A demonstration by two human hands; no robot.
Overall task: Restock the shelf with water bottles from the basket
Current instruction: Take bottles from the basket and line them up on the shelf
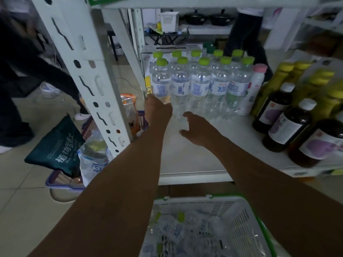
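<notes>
up at 12 o'clock on the shelf (194, 156) stand two rows of green-capped water bottles (200, 84). left hand (157, 110) touches the leftmost front one, grip hidden, can't tell. right hand (196, 128) hovers fingers apart, holding nothing. basket (239, 219) at 6 o'clock holds more bottles.

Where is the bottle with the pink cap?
The pink-capped bottle stands on the shelf, right of the green-capped water bottles and left of the dark bottles.
</notes>
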